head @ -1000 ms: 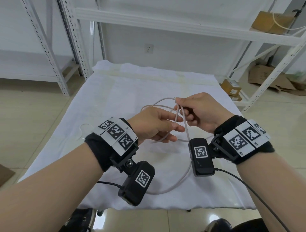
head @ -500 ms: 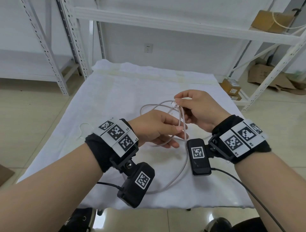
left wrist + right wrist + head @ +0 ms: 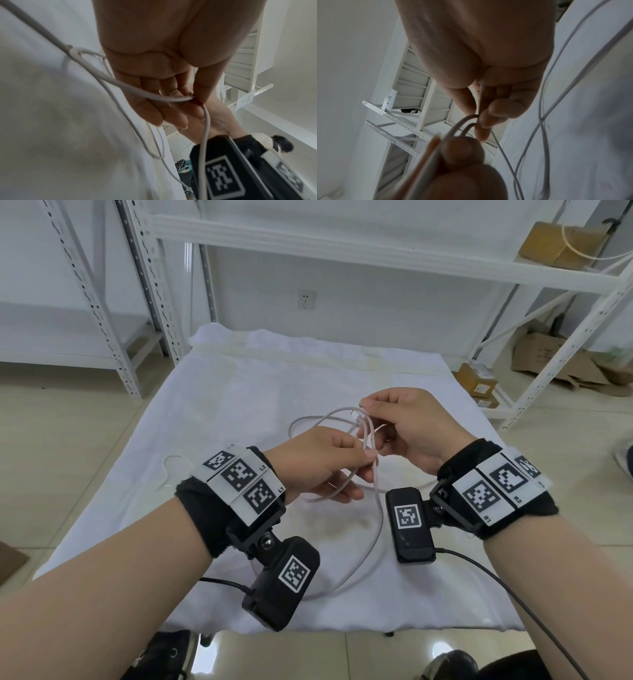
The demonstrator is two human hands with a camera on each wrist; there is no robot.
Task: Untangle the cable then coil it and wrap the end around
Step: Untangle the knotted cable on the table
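Pinching one thin white cable (image 3: 371,529) above the white cloth-covered table (image 3: 239,392), left hand (image 3: 315,463) and right hand (image 3: 411,426) meet; only the left wrist view shows thumb and fingers (image 3: 173,112) clamping it.

A cloth-covered bench (image 3: 212,419) stands ahead, with metal shelving (image 3: 342,244) behind it and to both sides. Above the bench's middle, the left hand (image 3: 318,465) and right hand (image 3: 407,429) meet, both pinching a thin pale cable (image 3: 378,529) whose loops hang to the cloth. Cardboard boxes (image 3: 478,380) lie right of the bench.
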